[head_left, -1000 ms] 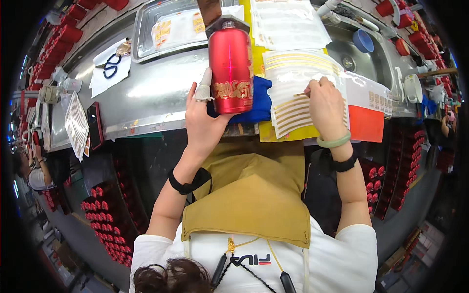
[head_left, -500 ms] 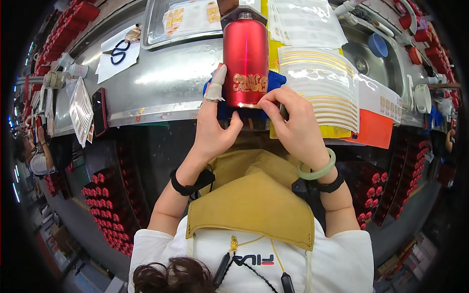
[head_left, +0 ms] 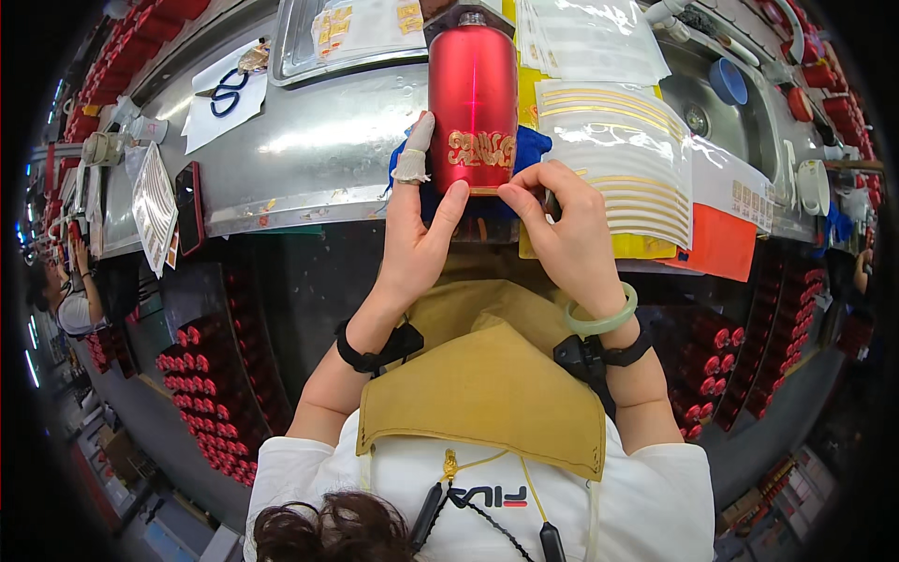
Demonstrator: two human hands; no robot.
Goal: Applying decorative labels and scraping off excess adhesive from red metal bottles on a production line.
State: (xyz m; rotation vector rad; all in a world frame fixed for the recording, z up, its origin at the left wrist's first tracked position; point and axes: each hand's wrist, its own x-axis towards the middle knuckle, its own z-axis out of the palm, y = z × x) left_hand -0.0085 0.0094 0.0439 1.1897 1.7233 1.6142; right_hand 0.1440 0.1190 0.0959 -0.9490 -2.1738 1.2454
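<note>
A glossy red bottle (head_left: 473, 84) lies on a blue cloth (head_left: 534, 147), its silver neck pointing away from me. Gold ornament (head_left: 482, 148) decorates its lower part, and a thin gold strip (head_left: 484, 191) runs along the bottom edge. My left hand (head_left: 415, 229) grips the bottle from the left, thumb pressed near the base; its index finger wears a whitish finger cover (head_left: 414, 155). At the base's right end, my right hand (head_left: 571, 225) pinches the strip's end between thumb and forefinger. Something dark, too hidden to name, shows among its curled fingers.
Sheets with gold curved strips (head_left: 613, 140) lie right of the bottle, over yellow and red sheets (head_left: 721, 245). Beyond is a sink with a blue bowl (head_left: 727, 84). Leftward are a metal tray (head_left: 361, 66), scissors (head_left: 225, 94) and a phone (head_left: 190, 211). Red bottles (head_left: 206, 393) stand below the bench.
My left thumb has come up onto the bottle's base from below it. The bottle's base and ornament sit slightly higher. My right hand keeps its pinch at the base.
</note>
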